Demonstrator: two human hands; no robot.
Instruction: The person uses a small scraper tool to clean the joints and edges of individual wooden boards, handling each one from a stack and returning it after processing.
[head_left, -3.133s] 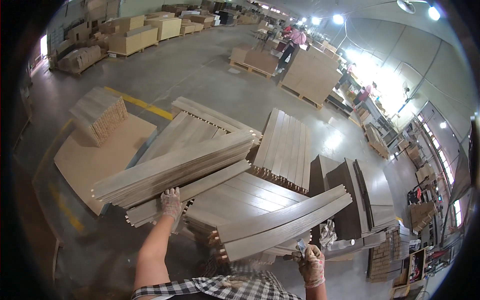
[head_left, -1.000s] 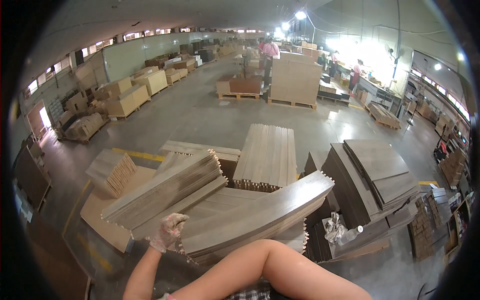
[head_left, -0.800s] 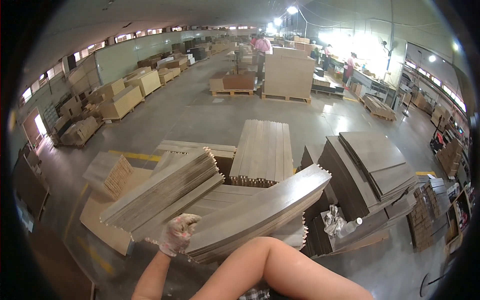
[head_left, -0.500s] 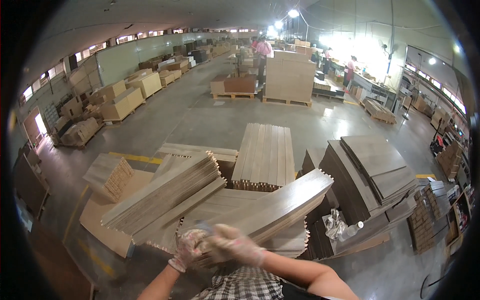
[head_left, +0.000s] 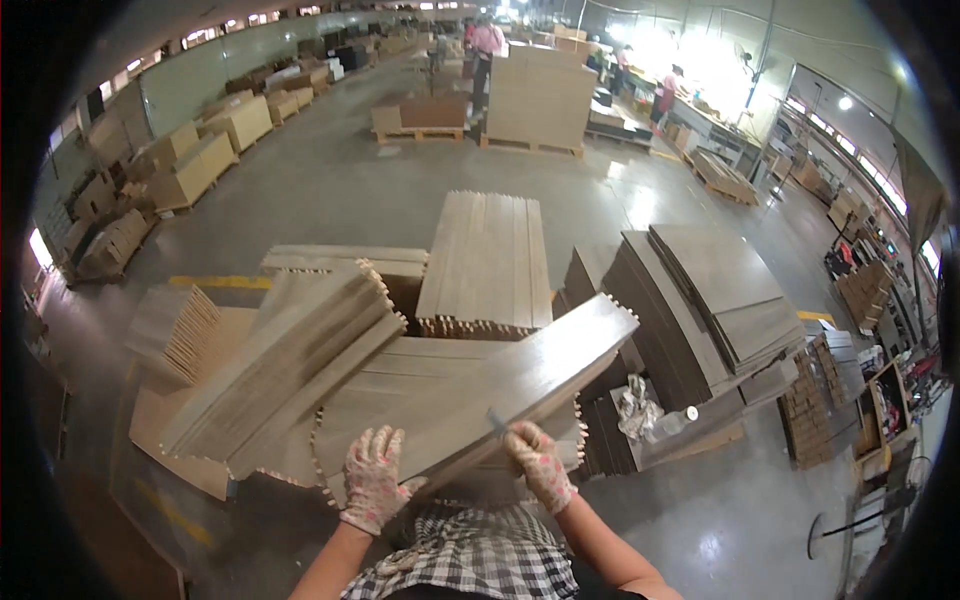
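Note:
Both my hands wear pale patterned work gloves. My left hand (head_left: 374, 482) rests with fingers spread at the near left end of a long brown board (head_left: 520, 385), which lies slantwise on top of a stack. My right hand (head_left: 541, 466) is closed around a small, flat, grey-blue tool (head_left: 496, 422); its exact kind is too small to make out. The tool's tip points up and left over the board's face. To the left, a bundle of similar boards (head_left: 270, 365) leans across the stack, with dowel-like pegs along its ends.
More boards (head_left: 482, 260) are stacked ahead. At right stand wide panels (head_left: 715, 290), with crumpled wrapping (head_left: 635, 408) and a clear bottle (head_left: 672, 424) beside them. A cardboard sheet (head_left: 205, 450) lies at left. A pallet of tall cartons (head_left: 537, 100) and several people are farther off.
My hands have come apart: the left has opened onto the board's near end, while the right has moved right with the grey-blue tool. The view has tilted downward.

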